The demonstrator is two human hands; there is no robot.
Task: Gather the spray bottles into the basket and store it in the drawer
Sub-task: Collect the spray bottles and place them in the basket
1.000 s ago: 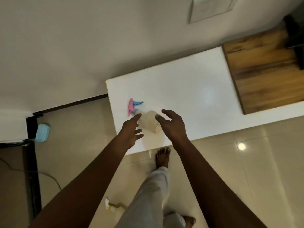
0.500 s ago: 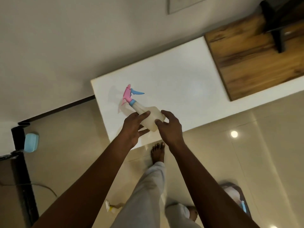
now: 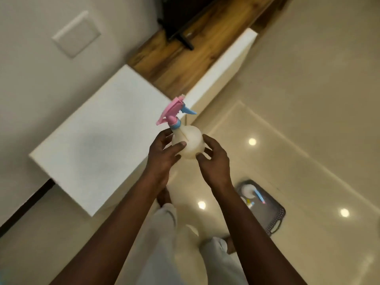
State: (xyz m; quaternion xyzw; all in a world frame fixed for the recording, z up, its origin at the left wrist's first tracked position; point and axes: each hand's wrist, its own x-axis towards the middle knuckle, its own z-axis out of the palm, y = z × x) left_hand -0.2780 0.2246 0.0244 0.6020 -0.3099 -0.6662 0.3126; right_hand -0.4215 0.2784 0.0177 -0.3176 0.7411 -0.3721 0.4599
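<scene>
A white spray bottle [image 3: 190, 140] with a pink head and a blue trigger is held upright in the air beside the white cabinet top [image 3: 98, 140]. My left hand [image 3: 164, 153] grips its left side and my right hand [image 3: 213, 159] cups its right side and bottom. On the floor at the lower right lies a dark grey basket [image 3: 271, 214] with at least one spray bottle [image 3: 249, 192] inside, partly hidden by my right forearm.
A wooden shelf top [image 3: 185, 50] with a black object on it runs behind the cabinet. A wall plate [image 3: 76, 33] is on the wall. My legs in light trousers [image 3: 164, 233] stand on the glossy tiled floor.
Both hands closed on the bottle that lay on the cabinet top and lifted it off, upright. The view swung to the right, bringing the basket on the floor into sight.
</scene>
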